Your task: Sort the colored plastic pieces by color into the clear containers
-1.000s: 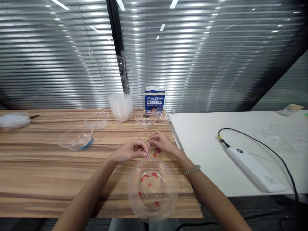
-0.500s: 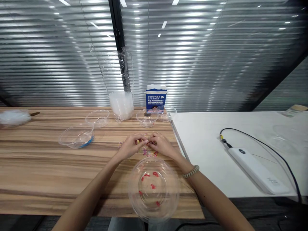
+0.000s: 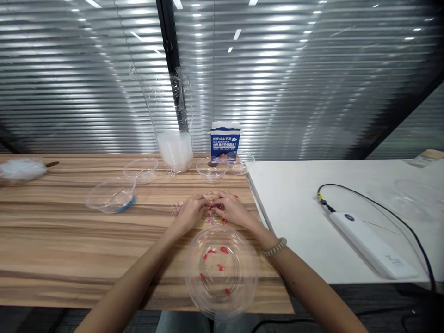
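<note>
My left hand (image 3: pixel 193 212) and my right hand (image 3: pixel 229 208) meet fingertip to fingertip over a spread of small colourful pieces (image 3: pixel 215 218) on the wooden table. Both are closed in a pinch. A reddish speck shows where the fingertips meet, but it is too small to make out what they hold. Just in front of my body, a clear round plastic bowl (image 3: pixel 194 273) stands between my forearms. Several small red pieces (image 3: pixel 221 267) lie apart from each other in its bottom.
Behind my hands stand clear plastic bowls (image 3: pixel 212 175), a stack of translucent tubs (image 3: pixel 176 152) in plastic wrap and a blue paper bag (image 3: pixel 225 143). Further left is a clear bowl with a blue strip (image 3: pixel 125 204). A white power bank (image 3: pixel 373 245) with a black cable lies right.
My left fingers have curled in closer to the right fingertips, and the yellow bit seen by them no longer shows. More of the colourful pieces are visible. The bowl of red pieces stays put.
</note>
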Available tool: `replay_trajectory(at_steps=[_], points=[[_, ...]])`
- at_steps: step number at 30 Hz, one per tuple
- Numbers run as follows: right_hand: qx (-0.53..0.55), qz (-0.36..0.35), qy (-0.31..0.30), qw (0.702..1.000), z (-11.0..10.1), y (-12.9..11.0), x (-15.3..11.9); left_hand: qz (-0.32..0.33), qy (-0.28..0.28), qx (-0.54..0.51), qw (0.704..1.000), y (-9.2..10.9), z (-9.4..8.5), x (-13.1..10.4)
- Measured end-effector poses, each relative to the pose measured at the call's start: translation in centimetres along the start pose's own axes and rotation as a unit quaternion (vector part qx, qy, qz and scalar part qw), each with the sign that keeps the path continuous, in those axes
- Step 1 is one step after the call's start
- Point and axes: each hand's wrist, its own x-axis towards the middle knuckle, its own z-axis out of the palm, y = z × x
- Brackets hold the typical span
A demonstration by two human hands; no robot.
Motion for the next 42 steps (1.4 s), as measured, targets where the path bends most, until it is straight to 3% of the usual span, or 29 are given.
replay_trajectory(at_steps=[8,18,26,32,38,42], points=[[-0.001,-0.009,-0.002,1.000,0.2,0.0,0.1,0.004,-0.028,0.027,0.999,0.6,-0.5,0.3],[0.021,0.031,-0.014,0.999,0.2,0.0,0.1,0.036,-0.031,0.031,0.998,0.4,-0.3,-0.1],[0.043,0.034,-0.008,0.998,0.5,0.6,0.0,0.009,-0.030,-0.009,0.999,0.2,-0.5,0.0],[0.046,0.056,0.020,0.997,0.0,0.7,0.1,-0.010,0.007,-0.069,0.998,0.2,-1.1,0.0],[0.147,0.059,0.065,0.985,-0.9,1.1,0.5,-0.045,0.008,-0.078,0.996,0.7,-1.8,0.0],[0.173,0.064,0.061,0.981,-1.1,1.0,0.4,-0.058,0.000,-0.078,0.995,0.8,-1.9,0.0]])
